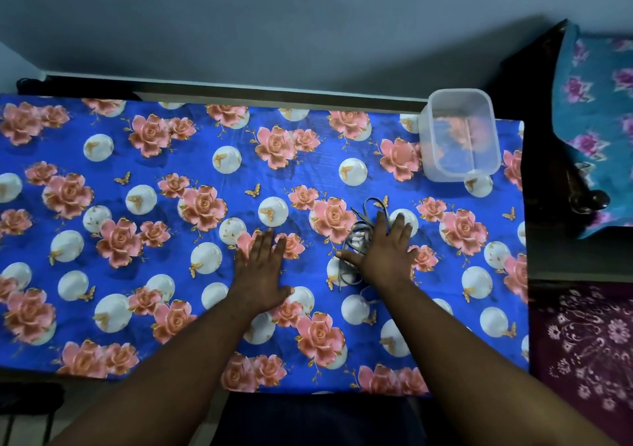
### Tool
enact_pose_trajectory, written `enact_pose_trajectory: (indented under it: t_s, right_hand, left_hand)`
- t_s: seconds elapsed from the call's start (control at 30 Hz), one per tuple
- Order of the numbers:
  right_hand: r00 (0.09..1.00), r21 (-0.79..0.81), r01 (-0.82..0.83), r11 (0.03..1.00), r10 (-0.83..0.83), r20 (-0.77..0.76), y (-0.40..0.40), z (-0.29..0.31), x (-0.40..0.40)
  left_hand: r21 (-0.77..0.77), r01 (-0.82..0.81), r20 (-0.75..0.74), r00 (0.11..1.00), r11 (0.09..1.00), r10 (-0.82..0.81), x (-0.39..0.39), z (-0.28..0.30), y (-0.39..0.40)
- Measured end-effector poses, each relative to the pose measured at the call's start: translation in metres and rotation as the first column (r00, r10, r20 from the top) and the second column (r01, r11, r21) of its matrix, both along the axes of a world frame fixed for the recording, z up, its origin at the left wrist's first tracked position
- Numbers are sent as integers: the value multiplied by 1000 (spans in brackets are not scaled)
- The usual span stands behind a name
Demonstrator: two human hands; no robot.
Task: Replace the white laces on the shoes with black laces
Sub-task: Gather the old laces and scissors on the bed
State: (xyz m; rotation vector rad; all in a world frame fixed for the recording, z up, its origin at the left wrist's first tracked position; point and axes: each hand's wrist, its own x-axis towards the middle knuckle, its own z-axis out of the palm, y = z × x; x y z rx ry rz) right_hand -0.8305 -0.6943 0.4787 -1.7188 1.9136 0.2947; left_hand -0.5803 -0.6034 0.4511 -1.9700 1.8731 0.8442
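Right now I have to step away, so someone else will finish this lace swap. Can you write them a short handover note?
Left hand: open, flat on the floral cloth, holding nothing.
Right hand: open, fingers straight, resting on a loose bundle of laces; no grip on them. The laces look dark with pale patches; their colour is hard to tell.
Clear plastic container: far right of the table, looks empty.
Shoes: none in view.
Done: nothing visible.
Left: find the shoes, then do the whole swap.
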Motion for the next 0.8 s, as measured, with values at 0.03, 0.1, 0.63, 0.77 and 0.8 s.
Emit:
enact_pose_trajectory:
  t_s: [0.03, 0.1, 0.63, 0.77, 0.8]
  right_hand:
    - [999, 45, 41, 998, -41, 9, 0, 1, 4]
    - [999, 73, 50, 996, -51, 3, 4, 2, 12]
    - [913, -103, 112, 988, -61, 403, -15, 13, -48]
    - [788, -90, 338, 937, -229, 572, -56, 43, -65]
    - [750, -94, 387, 917, -254, 611, -72, 53, -71]
  left_hand:
    - [1, 1, 1, 1000, 1000, -1, -1, 1, 0]
    - [6, 4, 11, 1000, 1000, -4, -2, 3, -1]
    - [-74, 95, -20, 995, 993, -97, -31, 6, -56]
    - [-59, 118, -37, 992, 991, -120, -54, 1, -85]
    - [-70, 115, -55, 991, 991, -119, -61, 0, -96]
